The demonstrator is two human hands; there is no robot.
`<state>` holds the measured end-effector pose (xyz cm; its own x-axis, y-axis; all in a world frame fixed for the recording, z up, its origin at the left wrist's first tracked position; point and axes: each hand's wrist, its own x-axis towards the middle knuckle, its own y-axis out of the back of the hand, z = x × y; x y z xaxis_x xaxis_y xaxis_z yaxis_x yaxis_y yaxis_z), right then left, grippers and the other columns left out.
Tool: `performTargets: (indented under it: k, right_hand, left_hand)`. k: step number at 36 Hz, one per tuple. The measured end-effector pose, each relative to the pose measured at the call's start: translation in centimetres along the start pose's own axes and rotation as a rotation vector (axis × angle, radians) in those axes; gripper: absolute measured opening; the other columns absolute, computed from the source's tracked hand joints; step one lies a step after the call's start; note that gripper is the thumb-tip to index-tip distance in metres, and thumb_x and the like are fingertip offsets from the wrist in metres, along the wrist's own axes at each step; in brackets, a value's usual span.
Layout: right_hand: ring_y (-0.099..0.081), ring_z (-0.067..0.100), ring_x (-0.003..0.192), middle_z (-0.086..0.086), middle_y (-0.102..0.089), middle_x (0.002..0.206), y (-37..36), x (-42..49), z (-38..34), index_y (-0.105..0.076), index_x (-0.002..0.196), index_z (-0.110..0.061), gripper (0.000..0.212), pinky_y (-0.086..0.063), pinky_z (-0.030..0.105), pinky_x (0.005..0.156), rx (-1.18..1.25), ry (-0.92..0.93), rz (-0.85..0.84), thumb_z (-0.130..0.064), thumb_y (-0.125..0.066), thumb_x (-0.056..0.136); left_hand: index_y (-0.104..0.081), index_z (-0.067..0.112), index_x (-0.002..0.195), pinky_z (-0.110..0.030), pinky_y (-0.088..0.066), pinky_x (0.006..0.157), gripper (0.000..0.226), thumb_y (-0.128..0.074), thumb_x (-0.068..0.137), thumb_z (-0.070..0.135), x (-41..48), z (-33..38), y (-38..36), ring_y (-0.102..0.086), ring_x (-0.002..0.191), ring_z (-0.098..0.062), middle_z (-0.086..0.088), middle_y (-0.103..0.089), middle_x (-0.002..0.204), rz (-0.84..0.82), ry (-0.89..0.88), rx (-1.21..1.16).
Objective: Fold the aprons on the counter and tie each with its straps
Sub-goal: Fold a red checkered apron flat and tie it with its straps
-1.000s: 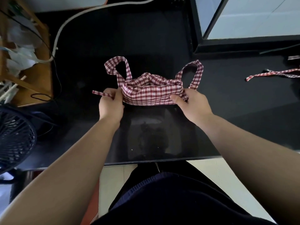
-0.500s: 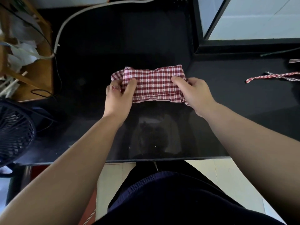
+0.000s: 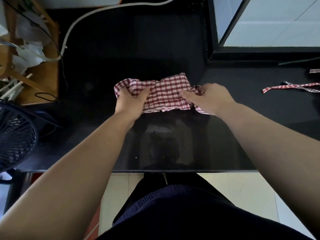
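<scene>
Loose strap beyond right edge

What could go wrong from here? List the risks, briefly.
1. The apron is bunched rather than flat. If the left hand or the right hand lets go, the fold may spring open.
2. Its straps are out of sight, under cloth or hands, so they may end up trapped inside the bundle when it is time to tie.

black fan far left | wooden rack behind it | white hose top
</scene>
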<state>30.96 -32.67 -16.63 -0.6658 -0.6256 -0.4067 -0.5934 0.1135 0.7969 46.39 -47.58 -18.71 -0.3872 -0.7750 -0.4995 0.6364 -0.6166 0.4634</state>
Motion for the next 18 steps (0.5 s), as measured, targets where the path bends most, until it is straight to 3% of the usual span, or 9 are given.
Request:
performTargets:
  k: [4,9,14,18]
  right_hand:
    - [-0.053,0.011,0.059,-0.003,-0.054,0.062,-0.7,-0.2,-0.4,-0.044,0.059,-0.017,0.055,-0.035,0.023,0.05,0.074,0.04,0.032,-0.067,-0.055,0.08]
    - [-0.046,0.011,0.055,-0.003,-0.046,0.055,-0.1,0.1,-1.1,-0.039,0.053,-0.015,0.057,-0.03,0.023,0.049,0.153,0.025,-0.07,-0.061,-0.059,0.081]
    - [-0.051,0.01,0.057,-0.003,-0.052,0.06,0.8,0.8,-1.6,-0.048,0.058,-0.014,0.056,-0.036,0.021,0.05,0.179,-0.001,-0.172,-0.064,-0.059,0.079]
    - [-0.063,0.015,0.078,0.0,-0.067,0.083,0.1,0.9,-1.8,-0.065,0.082,-0.011,0.051,-0.048,0.026,0.065,0.23,-0.027,-0.278,-0.062,-0.067,0.074]
  left_hand:
    - [-0.043,0.016,0.123,-0.02,-0.043,0.062,0.051,-0.059,0.089,0.05,0.2,-0.5,0.1,-0.056,0.083,-0.005,0.01,-0.056,0.1,0.016,-0.02,-0.031]
    - [-0.039,0.023,0.114,-0.015,-0.041,0.059,0.041,-0.058,0.09,0.05,-0.5,-0.6,0.4,-0.055,0.08,0.001,0.017,-0.054,0.093,-0.02,-0.015,-0.053]
    - [-0.038,0.021,0.122,-0.013,-0.041,0.064,0.051,-0.061,0.088,0.05,-0.3,-0.4,0.9,-0.054,0.086,0.002,0.015,-0.053,0.102,-0.122,-0.064,0.014]
    - [-0.034,0.013,0.134,-0.016,-0.042,0.067,0.069,-0.066,0.084,0.049,-0.1,0.0,0.8,-0.056,0.096,-0.006,0.006,-0.052,0.117,-0.135,-0.037,0.024]
